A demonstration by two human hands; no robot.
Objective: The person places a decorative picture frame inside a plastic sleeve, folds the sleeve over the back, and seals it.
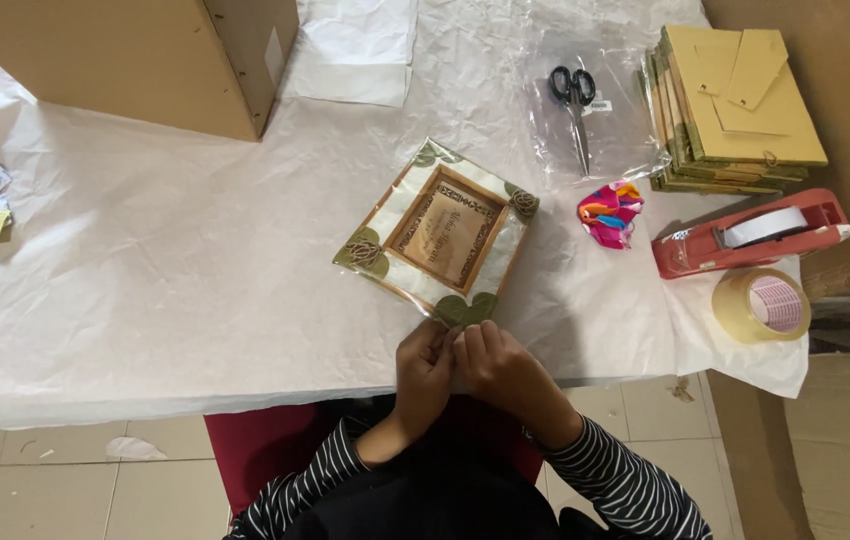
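A square picture frame (437, 233) with a cream border, green leaf corners and a brown centre lies on the white-papered table, wrapped in clear plastic. My left hand (423, 372) and my right hand (498, 366) meet at the frame's near corner, at the table's front edge. Their fingertips pinch together there, seemingly on the plastic wrap at that corner; what exactly sits between the fingers is hidden. Both sleeves are black-and-white striped.
Black-handled scissors (574, 103) lie on a clear bag at the back. A stack of flat frames (732, 110) and a red tape dispenser (751, 236) stand on the right, with a clear tape roll (761, 304). A cardboard box (145, 55) stands back left.
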